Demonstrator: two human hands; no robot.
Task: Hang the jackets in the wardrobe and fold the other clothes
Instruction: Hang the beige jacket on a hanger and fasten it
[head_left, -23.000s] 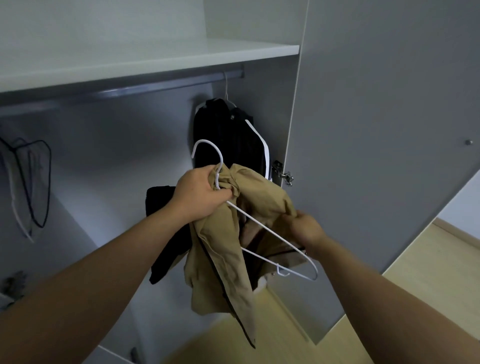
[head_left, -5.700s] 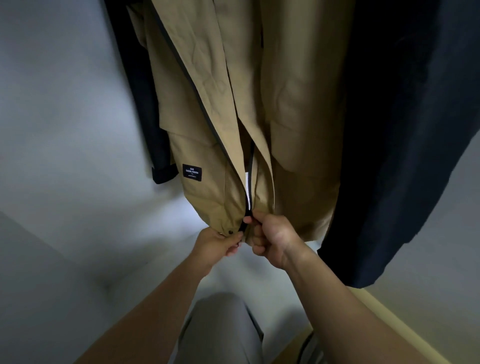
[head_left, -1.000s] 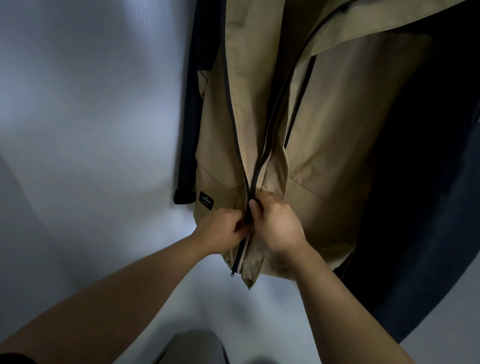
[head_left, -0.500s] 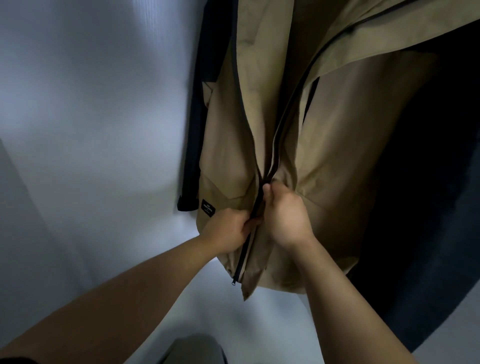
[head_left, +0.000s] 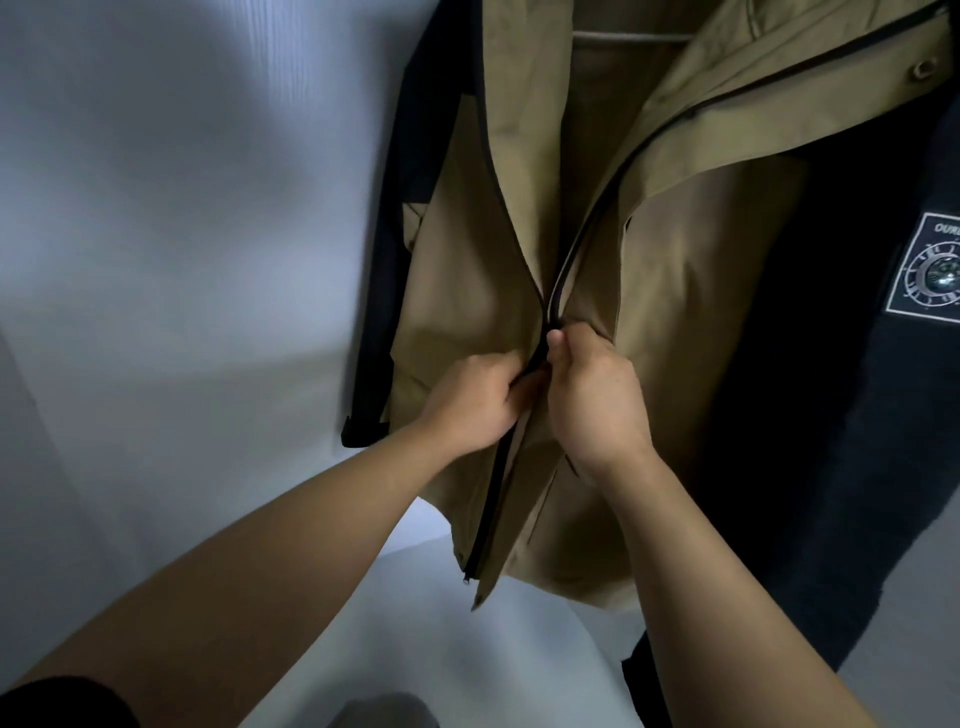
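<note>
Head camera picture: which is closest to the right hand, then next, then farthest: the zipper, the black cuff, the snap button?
1. Zipper: the right hand pinches it.
2. Black cuff: off to the left.
3. Snap button: top right corner.

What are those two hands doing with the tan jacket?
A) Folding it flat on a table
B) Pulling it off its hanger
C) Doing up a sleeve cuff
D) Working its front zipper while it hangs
D: the tan jacket hangs upright, the left hand grips its front edge and the right hand pinches at the black zipper, whose two sides part just above the hands.
</note>
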